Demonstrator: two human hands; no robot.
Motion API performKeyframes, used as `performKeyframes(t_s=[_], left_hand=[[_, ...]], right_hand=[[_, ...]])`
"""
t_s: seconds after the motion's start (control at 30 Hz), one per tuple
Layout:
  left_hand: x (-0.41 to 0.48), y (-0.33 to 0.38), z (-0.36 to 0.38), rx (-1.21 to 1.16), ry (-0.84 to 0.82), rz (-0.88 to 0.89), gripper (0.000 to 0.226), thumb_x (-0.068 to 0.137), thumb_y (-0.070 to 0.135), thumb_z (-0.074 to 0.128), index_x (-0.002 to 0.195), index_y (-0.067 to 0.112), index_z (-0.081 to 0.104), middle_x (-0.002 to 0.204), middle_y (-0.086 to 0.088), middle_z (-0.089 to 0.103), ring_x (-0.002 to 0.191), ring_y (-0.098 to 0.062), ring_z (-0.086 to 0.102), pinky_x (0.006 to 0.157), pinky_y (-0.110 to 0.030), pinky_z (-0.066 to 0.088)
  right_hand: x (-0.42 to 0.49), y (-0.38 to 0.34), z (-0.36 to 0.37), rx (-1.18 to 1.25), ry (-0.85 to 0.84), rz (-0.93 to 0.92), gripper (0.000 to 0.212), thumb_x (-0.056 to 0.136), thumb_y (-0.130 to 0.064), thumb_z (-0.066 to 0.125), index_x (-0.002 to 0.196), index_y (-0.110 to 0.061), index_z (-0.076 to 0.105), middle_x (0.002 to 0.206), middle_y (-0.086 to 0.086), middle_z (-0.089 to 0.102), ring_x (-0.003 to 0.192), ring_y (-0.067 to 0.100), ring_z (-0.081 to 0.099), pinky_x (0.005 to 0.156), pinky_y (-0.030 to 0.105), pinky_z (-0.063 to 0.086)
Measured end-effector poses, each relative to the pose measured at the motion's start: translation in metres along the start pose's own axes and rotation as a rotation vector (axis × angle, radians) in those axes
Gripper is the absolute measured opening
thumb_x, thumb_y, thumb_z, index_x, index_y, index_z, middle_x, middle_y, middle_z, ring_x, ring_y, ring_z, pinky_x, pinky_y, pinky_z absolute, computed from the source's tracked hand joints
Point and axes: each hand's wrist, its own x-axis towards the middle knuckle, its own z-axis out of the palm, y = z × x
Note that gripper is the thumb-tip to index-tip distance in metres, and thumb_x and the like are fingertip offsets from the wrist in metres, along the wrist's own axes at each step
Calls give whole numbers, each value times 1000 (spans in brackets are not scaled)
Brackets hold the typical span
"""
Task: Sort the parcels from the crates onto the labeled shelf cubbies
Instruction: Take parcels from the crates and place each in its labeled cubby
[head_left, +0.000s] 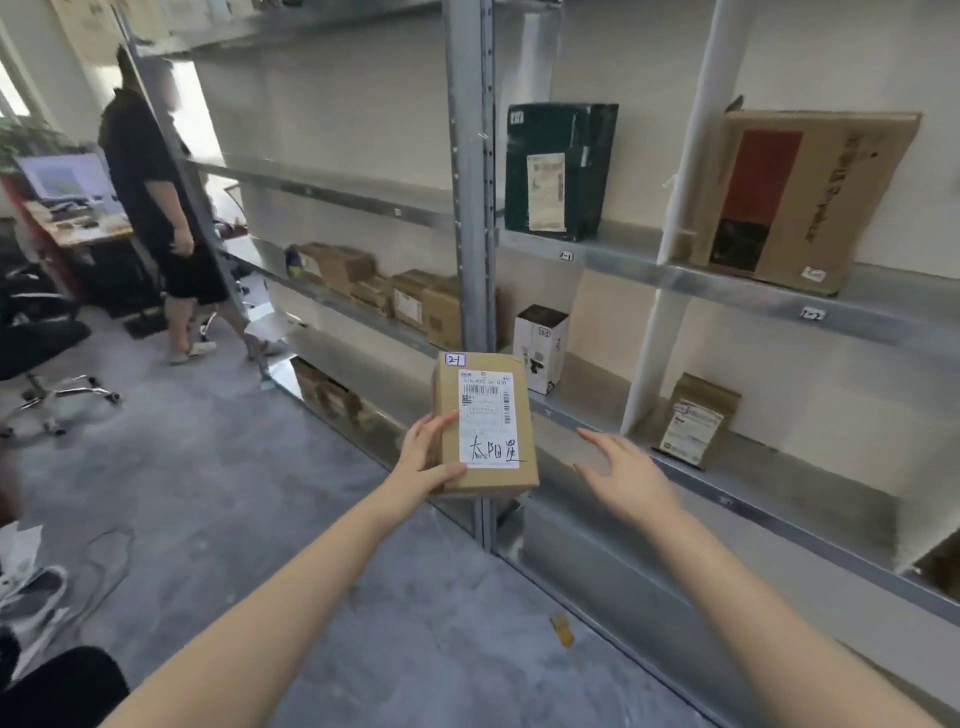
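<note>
My left hand (427, 457) grips a small brown cardboard parcel (447, 395) by its left edge, thumb on the white shipping label. The label carries handwriting, and a small tag reading 2-1 sits at the parcel's top left. I hold it upright in front of the grey metal shelf post (470, 208). My right hand (626, 475) hovers open to the right of the parcel, fingers spread, touching nothing. The metal shelf (675, 275) has small cubby tags on its front edges, one reading 1-1 (566, 255) and one 1-2 (812, 314).
A dark green box (558, 166) and a large brown carton (800, 197) stand on the upper shelf. A white box (540, 345) and a small brown parcel (696, 421) sit below. Several brown boxes (395, 296) fill the left bay. A person (156, 208) stands by a desk; office chairs at left.
</note>
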Motion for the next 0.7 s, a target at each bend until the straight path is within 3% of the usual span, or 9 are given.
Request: performKeyframes(t_s=[0.1,0.17,0.23,0.27,0.43,0.6,0.7], left_hand=[[42,-10,-9,-5,-54,13,68,66,58,68,125,70,36,154,16,14,144,-19,22,108,-44,44],[70,-16,-13,-12,-107,25,69,69,55,69,127,66,36,155,14,12,143,-20,24,98,-27,50],[97,-21,-16,-4,-159,33,66,75,45,69,129,59,34,156,8,12,140,-16,22,82,-5,46],[110,-24,-16,0,-189,39,65,77,40,67,130,56,33,156,5,11,139,-14,21,78,-1,45],[172,-38,-21,-32,-294,55,62,93,15,65,135,47,32,159,6,5,140,-11,14,71,3,42],[228,-49,-15,-17,-370,92,67,78,37,66,135,51,32,160,7,6,145,-14,13,79,1,37],[262,-60,0,-29,-450,140,66,75,47,68,129,64,34,159,12,5,147,-18,14,101,-20,42]], right_hand=[[31,-8,10,-12,24,44,53,98,-44,49,148,-34,37,151,-4,42,138,18,39,109,31,33],[53,-13,15,-1,47,54,53,98,-44,49,148,-33,38,151,-4,42,138,17,38,110,31,32],[72,-19,19,26,65,70,51,98,-45,49,147,-33,40,150,-6,43,139,15,38,110,30,31],[80,-22,21,36,69,68,49,98,-45,50,145,-34,42,149,-7,44,138,15,38,110,29,30],[113,-30,26,153,131,85,41,94,-41,55,135,-39,53,138,-10,57,130,13,49,106,29,38],[134,-26,31,201,166,187,43,93,-35,60,136,-40,53,133,-9,60,122,15,55,100,30,43],[153,-12,41,305,234,237,44,90,-29,65,132,-39,57,128,-6,63,120,11,55,99,32,47]])
